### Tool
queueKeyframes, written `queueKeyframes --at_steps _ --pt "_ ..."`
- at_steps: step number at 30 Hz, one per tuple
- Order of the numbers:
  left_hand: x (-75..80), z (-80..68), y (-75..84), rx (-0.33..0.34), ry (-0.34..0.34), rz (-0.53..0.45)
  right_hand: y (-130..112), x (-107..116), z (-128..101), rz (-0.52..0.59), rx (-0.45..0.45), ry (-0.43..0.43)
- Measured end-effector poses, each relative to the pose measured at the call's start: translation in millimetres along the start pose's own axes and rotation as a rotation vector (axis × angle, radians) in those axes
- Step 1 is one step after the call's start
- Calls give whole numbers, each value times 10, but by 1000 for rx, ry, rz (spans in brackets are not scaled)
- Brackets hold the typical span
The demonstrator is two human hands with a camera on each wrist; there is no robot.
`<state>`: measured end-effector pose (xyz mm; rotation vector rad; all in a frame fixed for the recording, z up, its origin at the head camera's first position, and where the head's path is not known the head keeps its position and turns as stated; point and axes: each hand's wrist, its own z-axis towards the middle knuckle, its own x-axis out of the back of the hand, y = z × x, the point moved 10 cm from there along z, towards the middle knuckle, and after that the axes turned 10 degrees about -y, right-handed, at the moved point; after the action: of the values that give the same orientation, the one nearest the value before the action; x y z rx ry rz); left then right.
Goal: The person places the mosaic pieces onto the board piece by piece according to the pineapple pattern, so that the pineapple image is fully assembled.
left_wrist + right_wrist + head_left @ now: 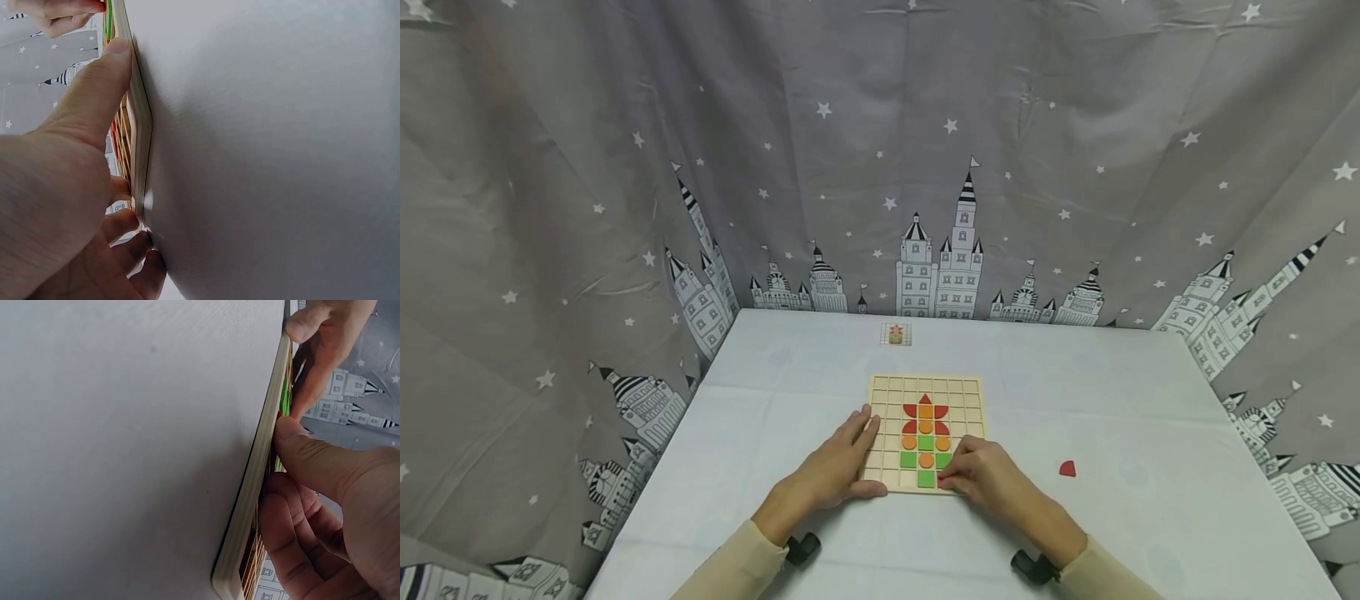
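Observation:
A light wooden grid board (pixel 887 387) lies on the white table, with flat coloured pieces set in its cells. My left hand (pixel 831 467) rests on the board's left side, thumb at the front edge and fingers along the left edge. At the board's front right, my right hand (pixel 992 475) pinches a small red piece (pixel 941 478) beside the lowest green square (pixel 927 479); its shape is mostly hidden by the fingers. Above are more green squares, orange circles (pixel 927 460), red quarter-circles (pixel 941 412) and a red triangle (pixel 926 399) at the top.
A loose red quarter-circle piece (pixel 1067 468) lies on the table right of my right hand. Behind the board is a small card (pixel 896 334) with a similar pattern on a grid. A grey curtain (pixel 850 125) with castles and stars hangs around the table (pixel 1112 392).

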<state>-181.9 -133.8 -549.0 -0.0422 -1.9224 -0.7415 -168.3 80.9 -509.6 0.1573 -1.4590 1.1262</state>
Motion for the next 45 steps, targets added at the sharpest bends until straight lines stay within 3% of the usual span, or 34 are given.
queueKeyframes --at_steps 18,27,36,45 --pt "2 -12 -9 0 3 -14 16 -64 36 36 -63 -62" --pt "3 -21 -4 -4 1 -12 44 31 -69 -8 -73 2" --pt "8 -25 -3 -17 7 7 274 236 -320 -11 -226 83" --pt "29 -44 9 -19 4 3 507 510 -659 -122 -420 148"
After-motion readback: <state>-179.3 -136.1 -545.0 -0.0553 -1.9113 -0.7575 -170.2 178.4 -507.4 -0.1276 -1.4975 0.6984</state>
